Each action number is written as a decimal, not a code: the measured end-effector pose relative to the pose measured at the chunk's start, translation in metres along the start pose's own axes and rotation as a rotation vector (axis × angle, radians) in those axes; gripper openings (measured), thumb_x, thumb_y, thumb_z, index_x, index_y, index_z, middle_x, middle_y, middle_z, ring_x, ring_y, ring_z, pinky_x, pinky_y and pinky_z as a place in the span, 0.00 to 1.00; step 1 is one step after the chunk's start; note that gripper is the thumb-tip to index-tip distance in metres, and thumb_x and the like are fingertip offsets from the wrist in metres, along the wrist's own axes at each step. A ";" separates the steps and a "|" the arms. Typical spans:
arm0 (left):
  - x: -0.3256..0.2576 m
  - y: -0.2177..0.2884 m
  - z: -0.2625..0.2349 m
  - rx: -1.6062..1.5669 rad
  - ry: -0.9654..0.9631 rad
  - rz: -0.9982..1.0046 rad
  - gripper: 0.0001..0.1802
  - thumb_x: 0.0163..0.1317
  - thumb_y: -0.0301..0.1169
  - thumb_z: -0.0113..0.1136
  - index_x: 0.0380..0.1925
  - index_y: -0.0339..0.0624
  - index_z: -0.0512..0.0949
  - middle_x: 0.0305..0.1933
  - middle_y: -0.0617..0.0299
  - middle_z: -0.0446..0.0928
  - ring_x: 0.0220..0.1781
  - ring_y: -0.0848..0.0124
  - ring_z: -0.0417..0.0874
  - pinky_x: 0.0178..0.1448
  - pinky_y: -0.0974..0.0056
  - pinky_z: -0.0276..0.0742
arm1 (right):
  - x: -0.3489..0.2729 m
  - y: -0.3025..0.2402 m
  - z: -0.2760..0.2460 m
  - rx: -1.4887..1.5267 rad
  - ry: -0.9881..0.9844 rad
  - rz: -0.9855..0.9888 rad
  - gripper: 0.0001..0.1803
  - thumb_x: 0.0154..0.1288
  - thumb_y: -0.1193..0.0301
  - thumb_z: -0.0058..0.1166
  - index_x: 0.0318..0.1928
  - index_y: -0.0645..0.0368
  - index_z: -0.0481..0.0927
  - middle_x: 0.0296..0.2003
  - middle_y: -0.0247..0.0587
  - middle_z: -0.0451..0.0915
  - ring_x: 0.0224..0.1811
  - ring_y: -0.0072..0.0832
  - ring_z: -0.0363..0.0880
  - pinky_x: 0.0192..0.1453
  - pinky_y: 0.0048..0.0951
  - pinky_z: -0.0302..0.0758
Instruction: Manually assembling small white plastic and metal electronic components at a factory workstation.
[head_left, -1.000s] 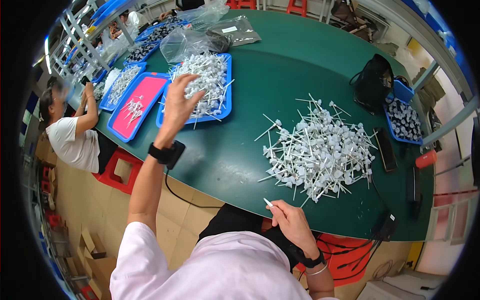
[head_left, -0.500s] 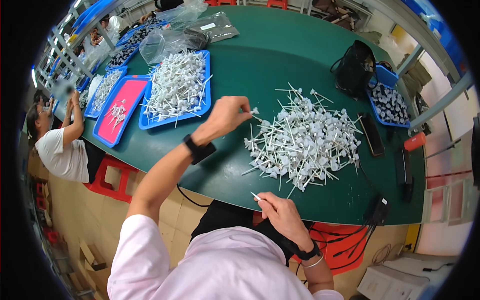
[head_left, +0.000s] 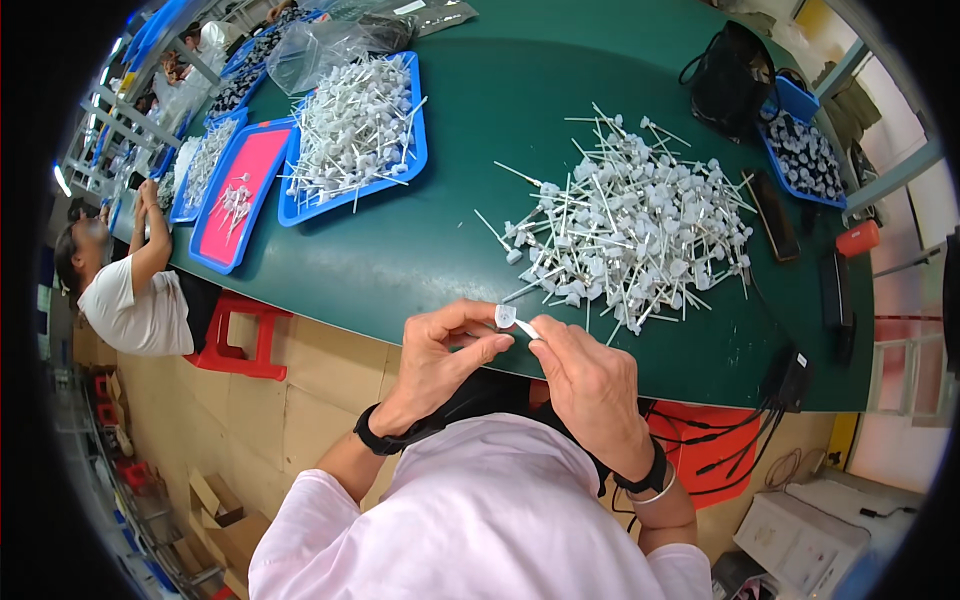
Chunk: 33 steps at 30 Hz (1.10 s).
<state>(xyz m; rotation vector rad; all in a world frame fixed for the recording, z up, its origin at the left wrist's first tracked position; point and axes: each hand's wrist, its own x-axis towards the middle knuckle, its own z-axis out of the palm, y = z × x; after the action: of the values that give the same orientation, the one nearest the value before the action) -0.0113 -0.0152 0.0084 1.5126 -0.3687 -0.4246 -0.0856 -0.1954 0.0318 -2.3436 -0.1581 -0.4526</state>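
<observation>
Close to the table's near edge, my two hands meet in front of my body. My left hand (head_left: pixel 445 355) is closed, with thumb and finger pinching a small white plastic piece (head_left: pixel 506 315) that has a rounded cup-like head. My right hand (head_left: pixel 590 385) is closed round a thin white pointed stick (head_left: pixel 525 328); its tip touches or nearly touches the piece. Most of the stick is hidden in the fingers. Just beyond my hands lies a big loose pile of white stemmed pieces (head_left: pixel 640 225), apparently of the same kind.
Left of the pile, a blue tray (head_left: pixel 421 135) is heaped with similar pieces. Beside it, a pink-lined tray (head_left: pixel 255 180) holds several. A black bag (head_left: pixel 725 85), a phone (head_left: pixel 772 215) and a tray of dark-and-white parts (head_left: pixel 805 165) stand right. A person (head_left: pixel 130 290) sits far left.
My left hand has come back from the pile's left edge with a white piece. My right hand has moved up to it with the stick. The view has shifted slightly.
</observation>
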 end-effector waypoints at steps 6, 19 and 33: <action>-0.003 -0.004 0.002 -0.112 -0.018 -0.088 0.12 0.64 0.23 0.64 0.47 0.32 0.81 0.41 0.59 0.84 0.41 0.76 0.84 0.42 0.73 0.80 | -0.005 -0.001 -0.002 -0.090 -0.038 0.011 0.11 0.67 0.70 0.57 0.48 0.55 0.75 0.23 0.39 0.73 0.20 0.39 0.77 0.22 0.37 0.72; -0.009 -0.006 0.007 -0.051 0.013 0.042 0.11 0.64 0.20 0.63 0.47 0.32 0.81 0.44 0.58 0.83 0.45 0.74 0.84 0.51 0.70 0.79 | -0.003 -0.005 -0.001 -0.071 -0.070 0.031 0.10 0.69 0.69 0.55 0.47 0.56 0.75 0.23 0.41 0.74 0.19 0.41 0.77 0.21 0.38 0.72; -0.007 -0.007 0.007 0.182 0.041 0.152 0.11 0.61 0.21 0.65 0.45 0.34 0.83 0.47 0.55 0.84 0.46 0.71 0.85 0.50 0.66 0.84 | -0.001 0.001 0.000 0.005 -0.092 0.044 0.09 0.69 0.70 0.55 0.46 0.58 0.74 0.23 0.44 0.76 0.21 0.46 0.78 0.21 0.42 0.72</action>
<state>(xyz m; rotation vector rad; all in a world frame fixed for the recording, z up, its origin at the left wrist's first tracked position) -0.0211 -0.0180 0.0019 1.6541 -0.4976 -0.2448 -0.0864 -0.1961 0.0308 -2.3597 -0.1509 -0.3228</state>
